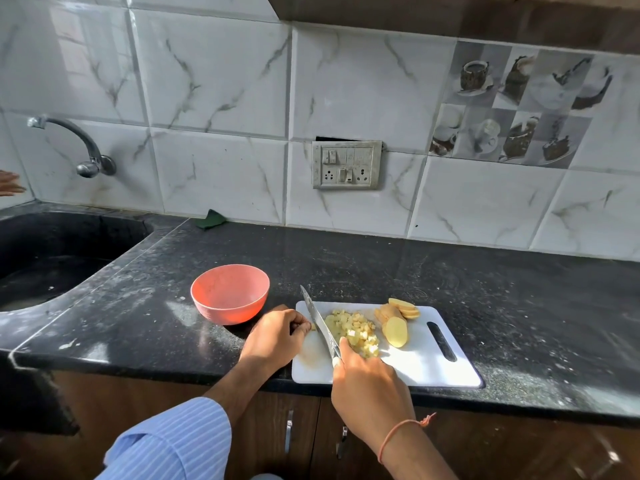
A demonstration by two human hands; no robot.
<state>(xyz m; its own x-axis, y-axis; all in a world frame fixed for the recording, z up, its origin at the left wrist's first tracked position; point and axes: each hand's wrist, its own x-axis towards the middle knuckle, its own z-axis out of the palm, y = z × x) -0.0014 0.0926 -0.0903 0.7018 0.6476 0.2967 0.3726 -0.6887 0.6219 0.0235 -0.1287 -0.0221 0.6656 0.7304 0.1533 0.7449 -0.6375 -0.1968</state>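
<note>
A white cutting board [426, 362] lies at the counter's front edge. On it sit a pile of diced potato [353, 330], a potato half [396, 331] and several slices [405, 307]. My right hand [367, 379] grips the handle of a knife [320, 322], forefinger along the blade's spine; the blade stands on the board left of the dice. My left hand [277, 337] rests at the board's left edge with curled fingers and pinches a small potato piece against the blade. A pink bowl [230, 294] stands just left of the board.
A dark sink [52, 251] lies at the far left under a wall tap [86, 150]. A switch panel [346, 165] is on the tiled wall. A green scrap [209, 219] lies at the back. Another person's hand [10, 183] shows at the left edge.
</note>
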